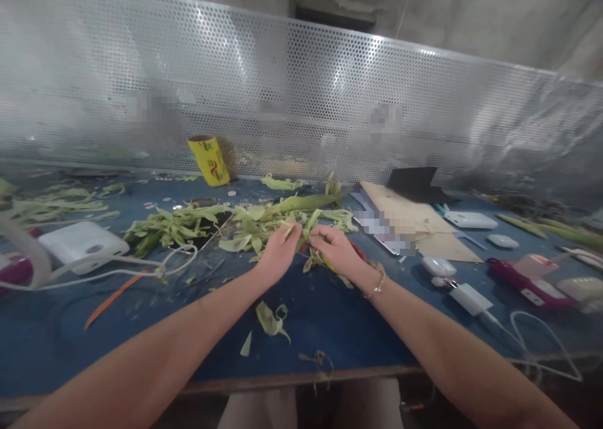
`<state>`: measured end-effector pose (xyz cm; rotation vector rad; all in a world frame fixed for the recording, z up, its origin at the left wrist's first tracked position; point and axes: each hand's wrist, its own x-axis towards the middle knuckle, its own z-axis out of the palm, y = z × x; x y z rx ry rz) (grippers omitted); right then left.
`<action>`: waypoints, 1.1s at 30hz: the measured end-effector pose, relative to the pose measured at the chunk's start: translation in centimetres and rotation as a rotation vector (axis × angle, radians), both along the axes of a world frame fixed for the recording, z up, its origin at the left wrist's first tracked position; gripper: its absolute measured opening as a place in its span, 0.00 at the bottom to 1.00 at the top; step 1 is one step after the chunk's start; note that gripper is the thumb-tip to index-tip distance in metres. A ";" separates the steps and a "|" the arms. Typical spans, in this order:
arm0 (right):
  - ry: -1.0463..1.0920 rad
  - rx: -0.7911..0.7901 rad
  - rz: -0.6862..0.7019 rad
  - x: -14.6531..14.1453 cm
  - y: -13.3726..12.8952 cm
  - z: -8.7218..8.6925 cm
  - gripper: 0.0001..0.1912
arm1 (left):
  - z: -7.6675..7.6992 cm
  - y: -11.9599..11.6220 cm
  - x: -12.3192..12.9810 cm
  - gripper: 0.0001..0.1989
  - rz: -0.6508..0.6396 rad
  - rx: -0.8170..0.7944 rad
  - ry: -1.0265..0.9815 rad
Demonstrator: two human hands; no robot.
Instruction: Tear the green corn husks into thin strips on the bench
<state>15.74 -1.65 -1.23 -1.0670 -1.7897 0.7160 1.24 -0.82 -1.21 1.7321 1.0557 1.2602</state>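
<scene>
My left hand (279, 250) and my right hand (336, 248) meet over the middle of the table. Between their pinched fingertips is a small bundle of green leaf strips (313, 218), which look like plant husk. Just beyond the fingers lies a loose heap of pale green leaf pieces (254, 218), with one long leaf (306, 201) across it. Something red and yellow (358, 251), partly covered by my right hand and wrist, rests on the table; its kind is hidden. Nearer to me lies a curled leaf scrap (268, 319).
Leaf strips (164, 225) are piled at left, by a white device (85, 244) with cable and an orange strip (115, 300). A yellow can (210, 160) stands before the perforated metal screen (330, 83). Right are cardboard sheets (400, 206), a phone (384, 233) and a charger (471, 299).
</scene>
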 end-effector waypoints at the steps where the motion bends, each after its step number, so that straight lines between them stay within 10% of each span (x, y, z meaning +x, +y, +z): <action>1: -0.023 0.024 0.002 0.0 0.0 0.0 0.07 | -0.1 0.1 0.1 0.16 -0.002 -0.024 0.006; 9: -0.224 0.221 -0.064 -0.2 0.0 -0.2 0.05 | -1.2 1.2 0.5 0.17 0.011 -0.254 -0.160; 18: 0.064 -0.013 -0.078 0.2 0.5 -0.1 0.15 | -1.4 1.7 0.2 0.20 -0.097 -0.135 -0.098; 24: 0.252 0.125 -0.374 1.5 1.7 -0.1 0.17 | -1.4 1.9 0.1 0.11 -0.163 -0.144 -0.049; 33: -0.144 0.239 -0.156 1.9 1.3 0.4 0.11 | -0.5 1.1 0.2 0.07 -0.159 -0.132 0.054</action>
